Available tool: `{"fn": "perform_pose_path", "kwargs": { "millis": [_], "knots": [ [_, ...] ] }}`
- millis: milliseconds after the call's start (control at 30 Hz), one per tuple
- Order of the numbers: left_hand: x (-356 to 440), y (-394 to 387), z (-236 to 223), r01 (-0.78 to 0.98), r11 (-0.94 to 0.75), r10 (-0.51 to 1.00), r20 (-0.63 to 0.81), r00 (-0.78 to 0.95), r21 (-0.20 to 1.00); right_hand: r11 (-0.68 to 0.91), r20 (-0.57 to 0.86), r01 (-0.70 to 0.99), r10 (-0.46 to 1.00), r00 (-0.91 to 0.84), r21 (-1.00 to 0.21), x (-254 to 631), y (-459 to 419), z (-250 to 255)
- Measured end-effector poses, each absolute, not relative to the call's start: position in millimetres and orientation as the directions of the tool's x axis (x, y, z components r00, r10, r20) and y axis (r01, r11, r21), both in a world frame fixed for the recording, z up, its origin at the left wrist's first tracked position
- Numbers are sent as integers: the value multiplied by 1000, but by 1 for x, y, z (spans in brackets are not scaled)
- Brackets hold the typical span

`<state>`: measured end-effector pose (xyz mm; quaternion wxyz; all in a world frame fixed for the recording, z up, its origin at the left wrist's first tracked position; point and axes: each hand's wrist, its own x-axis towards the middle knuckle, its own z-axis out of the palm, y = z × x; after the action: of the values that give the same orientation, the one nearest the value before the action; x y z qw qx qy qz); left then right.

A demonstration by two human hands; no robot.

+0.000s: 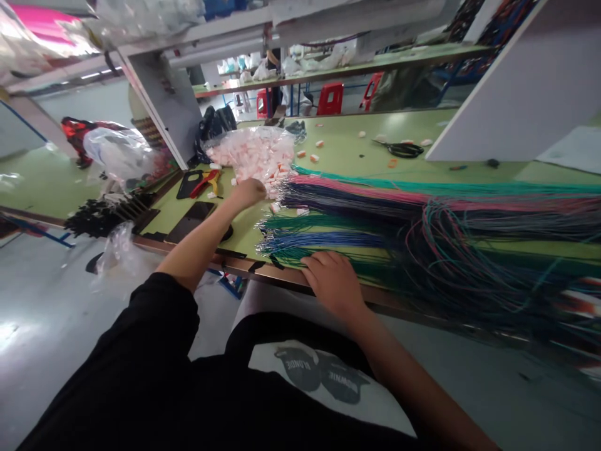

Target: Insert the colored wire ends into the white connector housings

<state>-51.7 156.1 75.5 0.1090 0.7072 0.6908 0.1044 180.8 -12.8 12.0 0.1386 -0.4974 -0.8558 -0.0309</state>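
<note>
My left hand (pixel 248 193) is curled closed at the front of a clear plastic bag (pixel 263 147) of small white-and-orange connector housings. Its fingertips are hidden, so what they hold, if anything, does not show. Just right of it are the metal-tipped ends of pink wires (pixel 319 186) and black wires (pixel 319 202). My right hand (pixel 333 279) lies at the table's front edge, fingers bent over and closed on green wires (pixel 293 254). Blue wires (pixel 328 238) with terminal ends run just beyond that hand.
Left of the bag lie red-and-yellow pliers (pixel 205 183) and a dark phone (pixel 191 220). Scissors (pixel 401 149) and loose housings (pixel 314 158) are farther back on the green table (pixel 357 134). Long wires (pixel 469 250) sprawl to the right. White upright panels (pixel 521 88) flank the space.
</note>
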Motion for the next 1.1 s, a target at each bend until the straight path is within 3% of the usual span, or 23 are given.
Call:
{"fn": "perform_pose_path", "kwargs": {
  "millis": [233,500,567,633,700,767,800,833,900,1000,1033,1100],
  "knots": [
    [-18,161,56,974,-131,986,-83,148,184,435,115,898,897,-427,-56,169,-12,26],
    [-40,158,67,951,-176,978,-67,199,255,464,37,885,885,-463,-27,160,-4,37],
    [-46,154,70,949,-147,987,-16,158,279,469,64,880,883,-465,-75,161,0,34],
    [-53,149,75,920,-104,995,47,93,379,443,141,871,896,-421,-213,166,4,28],
    [-60,139,79,752,-52,995,102,-21,658,393,253,814,917,-310,-428,171,7,22],
    [-64,124,80,344,-29,989,76,-125,939,362,332,708,924,-187,-607,175,9,19],
    [-65,114,79,136,-24,992,41,-118,990,367,349,674,922,-169,-642,176,9,20],
    [-64,104,76,-25,-2,996,0,-92,1000,386,352,671,916,-194,-634,177,9,22],
    [-61,84,69,-225,30,997,-44,-59,974,442,307,739,895,-324,-508,178,8,29],
    [-59,56,56,-346,48,992,-85,-91,937,432,166,858,901,-401,-277,184,6,46],
    [-60,48,52,-366,39,989,-88,-120,930,398,144,878,917,-372,-266,188,6,51],
    [-65,35,46,-397,14,982,-87,-166,918,359,152,847,933,-325,-392,196,7,59]
  ]
}}
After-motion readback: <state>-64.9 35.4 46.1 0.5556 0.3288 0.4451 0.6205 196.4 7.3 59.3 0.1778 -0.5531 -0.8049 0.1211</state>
